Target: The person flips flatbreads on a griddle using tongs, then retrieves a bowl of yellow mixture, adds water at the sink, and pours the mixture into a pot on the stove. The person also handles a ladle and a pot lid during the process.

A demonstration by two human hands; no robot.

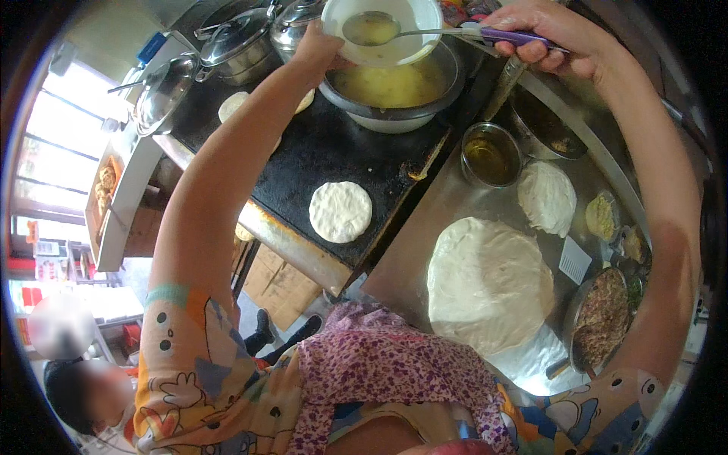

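Observation:
My left hand [320, 46] grips the side of a white bowl [420, 21], tilted above a large pot [375, 120] of yellow soup with a grey rim. My right hand [549, 37] holds a metal ladle [412, 34] by its purple handle. The ladle's scoop, with yellowish liquid in it, is over the bowl's opening. Some pale liquid shows inside the bowl. Below the pot, a round flat dough piece [340, 212] lies on a black griddle [296, 165]. More flatbreads [232, 106] lie partly behind my left forearm.
On the metal counter [409, 239] rest a big dough mass [489, 284], a smaller dough lump [547, 196], a cup of oil [491, 156], a white scraper [574, 260] and a bowl of minced filling [600, 321]. Lidded steel pots [239, 48] stand behind the griddle. A person [85, 392] is at lower left.

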